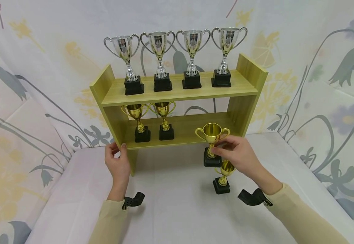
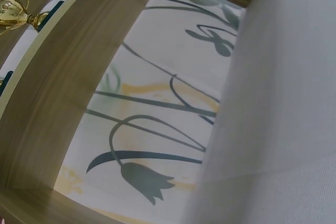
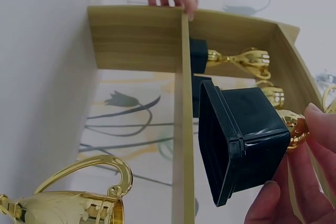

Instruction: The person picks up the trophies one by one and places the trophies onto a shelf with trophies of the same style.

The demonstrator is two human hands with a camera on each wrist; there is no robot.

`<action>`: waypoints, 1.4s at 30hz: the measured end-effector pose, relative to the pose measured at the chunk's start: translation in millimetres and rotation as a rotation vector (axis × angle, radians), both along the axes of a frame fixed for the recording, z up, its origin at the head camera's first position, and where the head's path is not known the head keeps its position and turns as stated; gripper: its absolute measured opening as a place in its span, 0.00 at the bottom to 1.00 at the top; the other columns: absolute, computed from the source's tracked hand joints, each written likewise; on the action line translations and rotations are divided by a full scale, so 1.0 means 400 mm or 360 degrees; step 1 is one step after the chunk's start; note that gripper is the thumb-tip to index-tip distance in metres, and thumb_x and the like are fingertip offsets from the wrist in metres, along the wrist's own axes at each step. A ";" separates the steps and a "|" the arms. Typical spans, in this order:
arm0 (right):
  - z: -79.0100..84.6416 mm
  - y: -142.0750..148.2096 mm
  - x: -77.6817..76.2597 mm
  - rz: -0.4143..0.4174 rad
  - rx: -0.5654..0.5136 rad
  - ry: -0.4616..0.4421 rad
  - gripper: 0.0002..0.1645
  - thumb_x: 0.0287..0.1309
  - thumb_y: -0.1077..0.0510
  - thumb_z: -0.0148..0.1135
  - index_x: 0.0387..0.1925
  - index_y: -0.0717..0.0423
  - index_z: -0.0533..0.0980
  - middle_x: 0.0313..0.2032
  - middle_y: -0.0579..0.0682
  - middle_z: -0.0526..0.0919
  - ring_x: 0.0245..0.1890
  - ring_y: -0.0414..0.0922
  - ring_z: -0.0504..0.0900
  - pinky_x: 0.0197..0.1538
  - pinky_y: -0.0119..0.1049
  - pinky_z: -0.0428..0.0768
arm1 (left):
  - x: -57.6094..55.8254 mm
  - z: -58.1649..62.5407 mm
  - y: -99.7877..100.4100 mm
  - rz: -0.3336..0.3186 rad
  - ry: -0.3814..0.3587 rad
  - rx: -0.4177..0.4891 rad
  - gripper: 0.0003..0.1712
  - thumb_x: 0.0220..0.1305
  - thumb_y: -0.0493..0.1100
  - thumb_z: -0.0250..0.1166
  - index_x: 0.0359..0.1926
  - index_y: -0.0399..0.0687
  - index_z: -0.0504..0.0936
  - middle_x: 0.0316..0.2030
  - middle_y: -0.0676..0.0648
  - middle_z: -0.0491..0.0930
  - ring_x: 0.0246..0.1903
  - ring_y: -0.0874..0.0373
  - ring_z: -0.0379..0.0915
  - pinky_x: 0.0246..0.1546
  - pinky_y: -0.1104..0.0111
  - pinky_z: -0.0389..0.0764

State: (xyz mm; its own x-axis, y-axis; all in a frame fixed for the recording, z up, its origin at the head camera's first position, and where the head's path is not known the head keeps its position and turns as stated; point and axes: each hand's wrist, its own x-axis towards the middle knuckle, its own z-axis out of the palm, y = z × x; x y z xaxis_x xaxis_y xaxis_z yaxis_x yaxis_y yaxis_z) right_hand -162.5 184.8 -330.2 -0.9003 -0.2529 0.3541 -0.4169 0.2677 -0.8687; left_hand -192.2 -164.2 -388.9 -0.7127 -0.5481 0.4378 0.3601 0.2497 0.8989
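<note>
My right hand (image 1: 236, 152) pinches a small gold trophy cup (image 1: 211, 135) by its stem, its black base (image 3: 244, 140) raised off the table just in front of the lower shelf. My left hand (image 1: 118, 162) rests against the left side of the wooden shelf unit (image 1: 177, 144), fingers at the lower board's end. Two gold trophies (image 1: 140, 123) (image 1: 165, 122) stand on the left part of the lower shelf. Another gold trophy (image 1: 222, 181) stands on the table below my right hand. The left wrist view shows the unit's underside and one gold trophy (image 2: 16, 14), without my hand.
Several silver trophies (image 1: 192, 54) stand in a row on the top shelf, between raised wooden side panels (image 1: 251, 71). A white cloth (image 1: 170, 206) covers the table. Flower-printed fabric (image 1: 317, 84) hangs behind and at both sides.
</note>
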 end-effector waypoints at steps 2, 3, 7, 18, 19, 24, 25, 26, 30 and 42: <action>0.001 0.000 -0.002 -0.0001 0.0000 -0.0001 0.09 0.56 0.68 0.69 0.40 0.67 0.82 0.37 0.58 0.86 0.35 0.42 0.85 0.39 0.33 0.83 | 0.001 0.001 0.000 -0.0006 0.0003 0.0002 0.11 0.70 0.33 0.58 0.48 0.26 0.73 0.38 0.51 0.71 0.41 0.63 0.66 0.38 0.70 0.71; 0.002 0.000 -0.003 -0.0001 0.0001 0.0001 0.09 0.56 0.68 0.69 0.39 0.67 0.82 0.37 0.58 0.86 0.35 0.42 0.85 0.39 0.33 0.83 | 0.001 0.001 0.000 -0.0010 0.0004 0.0005 0.11 0.70 0.33 0.58 0.48 0.26 0.73 0.38 0.51 0.71 0.41 0.63 0.66 0.38 0.70 0.71; 0.007 -0.001 -0.006 -0.0017 0.0012 0.0010 0.08 0.56 0.68 0.70 0.39 0.66 0.82 0.36 0.57 0.86 0.34 0.42 0.85 0.38 0.32 0.82 | 0.002 0.004 0.001 -0.0017 0.0010 -0.0002 0.12 0.70 0.33 0.58 0.48 0.26 0.74 0.38 0.51 0.71 0.41 0.62 0.66 0.38 0.72 0.71; 0.032 -0.002 -0.019 -0.0097 0.0090 -0.0013 0.09 0.56 0.65 0.70 0.39 0.66 0.82 0.37 0.57 0.86 0.33 0.43 0.85 0.37 0.33 0.82 | 0.001 0.004 0.002 -0.0012 0.0007 0.0001 0.12 0.70 0.33 0.58 0.48 0.26 0.74 0.39 0.47 0.72 0.40 0.63 0.66 0.37 0.73 0.71; 0.035 -0.002 -0.021 -0.0103 0.0099 -0.0010 0.09 0.57 0.65 0.70 0.40 0.65 0.83 0.37 0.57 0.86 0.33 0.43 0.85 0.38 0.32 0.81 | 0.002 0.005 0.002 -0.0013 0.0008 0.0004 0.12 0.70 0.33 0.58 0.48 0.26 0.74 0.39 0.47 0.72 0.40 0.63 0.66 0.37 0.73 0.71; 0.047 -0.002 -0.029 -0.0114 0.0113 -0.0025 0.10 0.57 0.64 0.70 0.40 0.65 0.83 0.38 0.57 0.86 0.33 0.43 0.85 0.38 0.33 0.82 | 0.002 0.006 0.001 -0.0013 0.0002 0.0014 0.12 0.70 0.33 0.58 0.49 0.26 0.74 0.39 0.46 0.72 0.40 0.63 0.66 0.37 0.72 0.71; 0.049 -0.002 -0.030 -0.0115 0.0114 -0.0028 0.10 0.57 0.64 0.70 0.40 0.65 0.83 0.38 0.57 0.86 0.34 0.43 0.85 0.38 0.34 0.82 | 0.003 0.005 0.001 -0.0013 -0.0003 0.0016 0.12 0.70 0.33 0.58 0.49 0.27 0.74 0.39 0.47 0.72 0.41 0.63 0.66 0.38 0.72 0.71; 0.050 -0.002 -0.031 -0.0113 0.0113 -0.0032 0.10 0.57 0.63 0.70 0.40 0.65 0.83 0.38 0.57 0.86 0.34 0.43 0.85 0.38 0.35 0.82 | 0.003 0.005 0.001 -0.0012 -0.0006 0.0016 0.12 0.70 0.33 0.58 0.49 0.27 0.74 0.39 0.47 0.72 0.41 0.62 0.66 0.38 0.72 0.71; 0.056 0.000 -0.035 -0.0110 0.0106 -0.0024 0.10 0.58 0.63 0.70 0.40 0.65 0.83 0.38 0.57 0.87 0.34 0.43 0.85 0.38 0.35 0.82 | 0.004 0.006 0.002 -0.0011 -0.0016 0.0027 0.12 0.70 0.33 0.58 0.49 0.27 0.74 0.39 0.50 0.71 0.41 0.62 0.66 0.38 0.72 0.71; 0.064 0.006 -0.048 -0.0119 0.0081 -0.0023 0.11 0.58 0.63 0.70 0.41 0.66 0.83 0.37 0.56 0.87 0.34 0.42 0.84 0.37 0.32 0.81 | 0.004 0.006 0.004 0.0000 -0.0020 0.0020 0.12 0.70 0.33 0.58 0.48 0.26 0.73 0.39 0.49 0.71 0.41 0.61 0.66 0.38 0.71 0.70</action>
